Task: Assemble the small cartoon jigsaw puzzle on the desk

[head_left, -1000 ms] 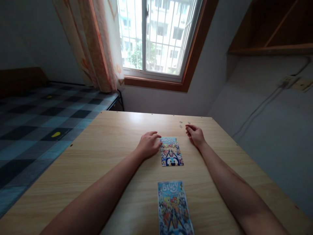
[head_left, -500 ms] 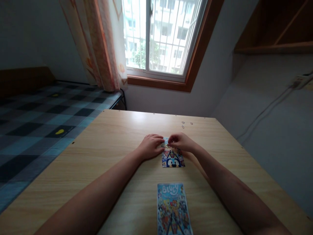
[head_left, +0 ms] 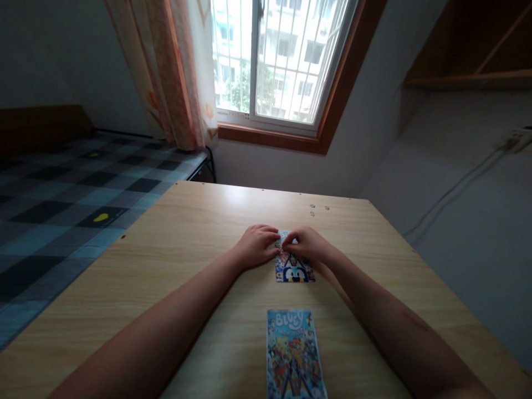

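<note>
A small colourful jigsaw puzzle (head_left: pixel 296 272) with a blue cartoon dog's face at its near edge lies flat on the wooden table. My left hand (head_left: pixel 258 245) rests along its left side, fingers stretched out and tips at the edge. Over the puzzle's upper middle, my right hand (head_left: pixel 303 243) pinches thumb and forefinger together on a puzzle piece, mostly hidden by the fingers. The hand also covers part of the picture. Closer to me lies a printed "Bluey" picture sheet or box (head_left: pixel 294 354), cut off by the bottom of the view.
Three small loose puzzle pieces (head_left: pixel 312 213) lie near the far edge of the table (head_left: pixel 199 221). A bed with a checked cover (head_left: pixel 83 205) stands at the left. Beyond the table are a window and curtain (head_left: pixel 178 83); a wall shelf (head_left: pixel 469 80) is at upper right.
My right fingertips have shifted slightly left and down onto the puzzle, where a dark gap showed before. My left hand stays in place. The whole view has tilted a little.
</note>
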### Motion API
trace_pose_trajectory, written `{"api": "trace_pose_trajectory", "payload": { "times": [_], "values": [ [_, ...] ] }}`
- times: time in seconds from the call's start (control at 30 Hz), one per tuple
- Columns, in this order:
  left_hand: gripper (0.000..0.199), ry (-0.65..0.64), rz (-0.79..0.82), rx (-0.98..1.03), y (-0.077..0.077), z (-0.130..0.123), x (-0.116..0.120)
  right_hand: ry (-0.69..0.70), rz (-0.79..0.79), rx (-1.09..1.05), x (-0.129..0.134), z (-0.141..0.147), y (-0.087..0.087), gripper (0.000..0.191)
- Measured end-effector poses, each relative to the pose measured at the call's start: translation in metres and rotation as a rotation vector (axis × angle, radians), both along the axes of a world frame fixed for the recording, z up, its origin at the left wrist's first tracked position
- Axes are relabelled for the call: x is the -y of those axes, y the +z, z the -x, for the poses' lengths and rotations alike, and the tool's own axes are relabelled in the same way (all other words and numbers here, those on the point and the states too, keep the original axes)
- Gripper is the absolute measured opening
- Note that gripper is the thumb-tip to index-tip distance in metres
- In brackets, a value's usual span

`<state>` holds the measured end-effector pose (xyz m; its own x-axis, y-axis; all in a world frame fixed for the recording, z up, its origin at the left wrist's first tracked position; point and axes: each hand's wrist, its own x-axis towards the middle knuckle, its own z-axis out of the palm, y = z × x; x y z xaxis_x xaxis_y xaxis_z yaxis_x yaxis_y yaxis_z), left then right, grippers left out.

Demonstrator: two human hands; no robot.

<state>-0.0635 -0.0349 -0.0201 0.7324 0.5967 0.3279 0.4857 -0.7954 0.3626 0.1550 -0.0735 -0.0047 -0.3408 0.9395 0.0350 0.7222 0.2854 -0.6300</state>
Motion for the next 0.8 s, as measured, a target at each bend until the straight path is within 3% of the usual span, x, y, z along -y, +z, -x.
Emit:
{"api": "trace_pose_trajectory", "payload": {
  "times": [0.27,0.4,0.53,0.63,0.8],
  "values": [
    [0.032,0.007,0.002,0.009,0.001,0.000,0.000,-0.005,-0.004,0.039,0.002,0.004,-0.003,0.013],
    [0.032,-0.001,0.010,0.005,0.001,0.000,0.000,-0.021,-0.091,0.031,-0.001,0.001,0.000,0.014],
    [0.031,0.019,0.034,0.048,0.000,0.001,-0.002,-0.292,-0.319,-0.150,-0.012,-0.023,0.004,0.026],
    [0.026,0.054,0.041,0.156,-0.002,0.002,-0.001,-0.515,-0.502,-0.213,-0.019,-0.050,-0.004,0.033],
    [0.027,-0.004,-0.013,0.183,0.001,0.003,0.006,-0.729,-0.518,-0.211,-0.026,-0.083,-0.031,0.035]
  ]
}}
